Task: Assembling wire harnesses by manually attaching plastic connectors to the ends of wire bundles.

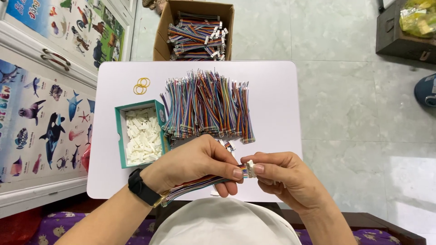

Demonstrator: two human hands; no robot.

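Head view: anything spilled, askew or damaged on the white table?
Nothing stands out. The ribbon-cable bundles lie in a row, white connectors stay inside the green box, and the rubber bands sit together. Both hands hold one cable.

box (121, 136) left of wires (206, 109), on table (277, 100)

Both forearms come up from the bottom edge and meet in the middle; the left hand (193, 165) lies palm down, its thumb and forefinger pinched together at their tips, the other fingers curled under; a black band sits on the left wrist; the right hand (284, 174) is turned slightly inward, thumb on top, fingers bent, its fingertips almost touching those of the left.
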